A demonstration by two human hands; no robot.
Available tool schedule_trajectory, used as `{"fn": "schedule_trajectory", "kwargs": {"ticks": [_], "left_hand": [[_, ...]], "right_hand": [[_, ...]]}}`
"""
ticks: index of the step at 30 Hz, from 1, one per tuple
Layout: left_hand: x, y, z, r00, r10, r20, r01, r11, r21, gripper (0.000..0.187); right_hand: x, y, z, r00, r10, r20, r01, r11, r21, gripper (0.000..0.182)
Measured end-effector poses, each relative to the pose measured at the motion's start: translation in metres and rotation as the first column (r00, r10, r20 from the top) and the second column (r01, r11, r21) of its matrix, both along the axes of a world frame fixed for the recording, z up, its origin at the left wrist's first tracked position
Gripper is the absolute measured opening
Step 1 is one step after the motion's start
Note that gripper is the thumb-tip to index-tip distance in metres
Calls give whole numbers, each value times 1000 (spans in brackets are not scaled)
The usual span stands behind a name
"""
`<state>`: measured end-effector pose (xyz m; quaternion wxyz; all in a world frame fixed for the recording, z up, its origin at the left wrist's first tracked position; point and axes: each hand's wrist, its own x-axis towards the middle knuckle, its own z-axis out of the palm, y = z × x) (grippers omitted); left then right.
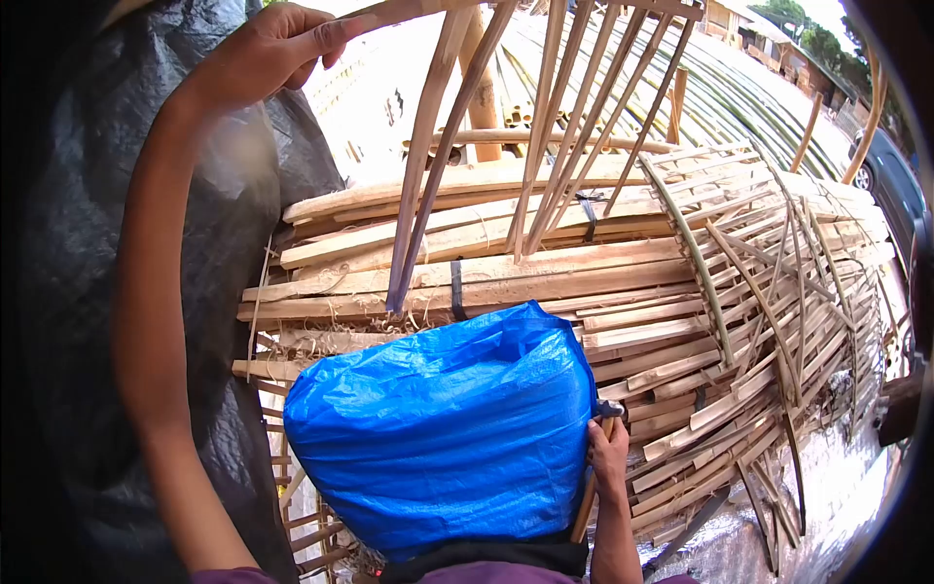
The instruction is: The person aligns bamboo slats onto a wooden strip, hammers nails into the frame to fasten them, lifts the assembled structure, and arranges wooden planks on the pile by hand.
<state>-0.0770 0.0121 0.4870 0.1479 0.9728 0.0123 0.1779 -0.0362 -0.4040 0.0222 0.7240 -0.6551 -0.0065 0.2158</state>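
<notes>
My left hand [272, 54], raised at the upper left with the arm stretched out, grips the end of a bamboo strip frame [555, 107]. Several narrow slats hang down from its top crosspiece, and their lower ends reach the stacked bamboo. Low and right of centre, my right hand [609, 456] is closed around a hammer [610, 409] with a dark metal head and a wooden handle. Between my arms a blue tarp [448, 438] covers my lap, its right edge beside the hammer.
Bundled split bamboo [584, 268] lies across the middle, tied with black bands. A slatted bamboo panel [715, 253] rests on it at the right. A black plastic sheet [68, 321] hangs at the left. Long poles [749, 107] and a parked vehicle [890, 190] stand farther back.
</notes>
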Motion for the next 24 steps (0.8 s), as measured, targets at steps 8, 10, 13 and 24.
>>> {"fn": "schedule_trajectory", "kwargs": {"ticks": [8,10,13,24], "left_hand": [[-24,6,38,997,82,13,-83,982,170,41],[-28,11,40,997,79,-2,-78,986,148,41],[-41,10,45,992,110,-53,-102,985,142,41],[-68,6,41,955,193,223,-275,857,435,44]], "right_hand": [[-1,-1,2,1000,-3,-14,3,1000,-17,10],[-1,1,1,999,-12,31,13,999,-36,10],[-1,1,5,999,-16,40,19,998,-68,11],[-2,1,7,998,-11,67,16,997,-72,13]]}}
